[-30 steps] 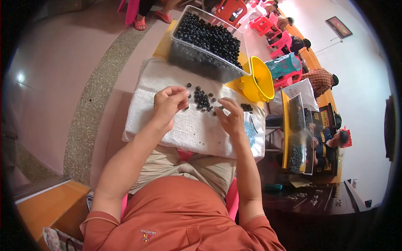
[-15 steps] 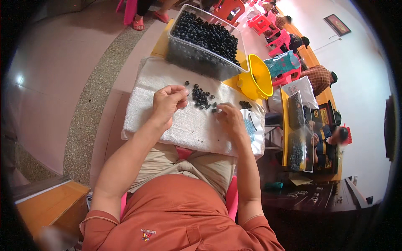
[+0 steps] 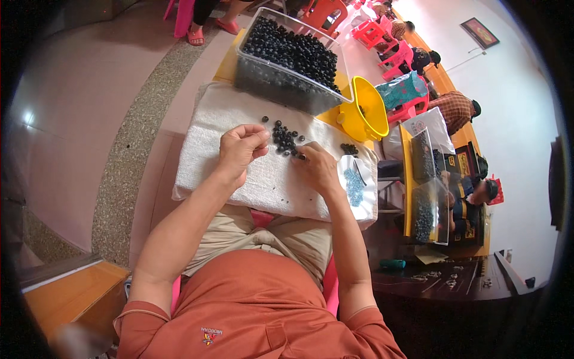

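White towel [image 3: 239, 167] fronts clear bin [image 3: 287, 90], yellow funnel [image 3: 368, 110].

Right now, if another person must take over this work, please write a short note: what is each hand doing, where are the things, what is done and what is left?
Left hand: loosely curled on the white towel pad, fingertips pinched together; whether it holds a bead I cannot tell.
Right hand: resting on the pad, fingertips at the small pile of dark beads.
Clear bin beyond the pad: full of dark beads.
Yellow funnel: right of the bin.
Clear bag with blue pieces: at the pad's right edge.
Done: a few beads lie apart near the bag.
Left: the pile and the bin.
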A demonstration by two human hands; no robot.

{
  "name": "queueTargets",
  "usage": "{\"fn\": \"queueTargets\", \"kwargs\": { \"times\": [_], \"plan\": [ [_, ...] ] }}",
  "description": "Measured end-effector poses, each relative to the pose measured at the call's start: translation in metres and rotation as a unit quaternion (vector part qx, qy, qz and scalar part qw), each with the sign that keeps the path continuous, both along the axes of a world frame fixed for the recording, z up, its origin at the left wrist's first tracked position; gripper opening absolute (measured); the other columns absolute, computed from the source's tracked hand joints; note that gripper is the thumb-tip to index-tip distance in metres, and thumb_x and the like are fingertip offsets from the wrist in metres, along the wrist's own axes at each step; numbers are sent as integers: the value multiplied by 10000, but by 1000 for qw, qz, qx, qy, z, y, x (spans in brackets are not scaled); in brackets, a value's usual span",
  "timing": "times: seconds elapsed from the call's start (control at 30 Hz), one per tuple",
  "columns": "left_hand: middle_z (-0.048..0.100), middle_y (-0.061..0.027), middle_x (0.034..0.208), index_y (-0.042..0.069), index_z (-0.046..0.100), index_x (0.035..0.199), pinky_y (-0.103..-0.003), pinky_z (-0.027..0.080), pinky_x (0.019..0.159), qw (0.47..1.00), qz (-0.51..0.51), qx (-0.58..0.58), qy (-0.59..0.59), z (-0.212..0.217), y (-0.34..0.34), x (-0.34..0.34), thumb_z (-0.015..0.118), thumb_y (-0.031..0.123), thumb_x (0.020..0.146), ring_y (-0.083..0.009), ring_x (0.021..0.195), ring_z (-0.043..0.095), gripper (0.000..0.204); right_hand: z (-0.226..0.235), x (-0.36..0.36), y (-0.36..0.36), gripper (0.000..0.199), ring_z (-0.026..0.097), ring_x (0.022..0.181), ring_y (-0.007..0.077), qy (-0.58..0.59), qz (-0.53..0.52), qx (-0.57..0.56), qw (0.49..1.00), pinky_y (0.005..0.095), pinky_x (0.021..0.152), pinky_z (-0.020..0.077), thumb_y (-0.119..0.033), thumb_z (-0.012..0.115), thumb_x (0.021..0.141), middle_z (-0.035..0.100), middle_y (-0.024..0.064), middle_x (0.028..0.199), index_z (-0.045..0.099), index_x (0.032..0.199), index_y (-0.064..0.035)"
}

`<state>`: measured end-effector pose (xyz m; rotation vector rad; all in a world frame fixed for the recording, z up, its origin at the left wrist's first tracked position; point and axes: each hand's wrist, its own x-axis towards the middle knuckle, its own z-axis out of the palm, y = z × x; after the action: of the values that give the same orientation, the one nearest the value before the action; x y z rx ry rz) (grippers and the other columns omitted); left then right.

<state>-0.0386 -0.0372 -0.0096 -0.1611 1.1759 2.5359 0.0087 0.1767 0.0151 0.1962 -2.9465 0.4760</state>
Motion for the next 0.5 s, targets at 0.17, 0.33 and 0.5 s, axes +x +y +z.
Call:
{"fn": "queueTargets", "kwargs": {
  "times": [0.17,0.33,0.5],
  "plan": [
    [664,-14,825,65,660,933,-226,560,661,1000,1,1,4,0,1,0,718,83,852,-87,704,625,101,-5,-4,-1,206,645,913,308,21,6,13,1000,396,792,506,-193,687,826,651,84,998,714,1012,-106],
    [664,-10,810,67,665,921,-218,555,639,1000,-1,3,7,-1,2,1,724,84,844,-79,680,620,98,-7,-3,0,183,646,900,306,29,11,12,999,398,783,506,-159,667,832,648,84,990,717,1003,-113],
    [667,-12,820,70,666,941,-226,561,660,1000,-6,-7,9,-2,3,1,718,91,855,-86,696,626,102,-15,-1,5,180,637,898,303,66,37,29,997,404,770,502,-119,647,833,643,83,999,690,1007,-109]
  ]
}}
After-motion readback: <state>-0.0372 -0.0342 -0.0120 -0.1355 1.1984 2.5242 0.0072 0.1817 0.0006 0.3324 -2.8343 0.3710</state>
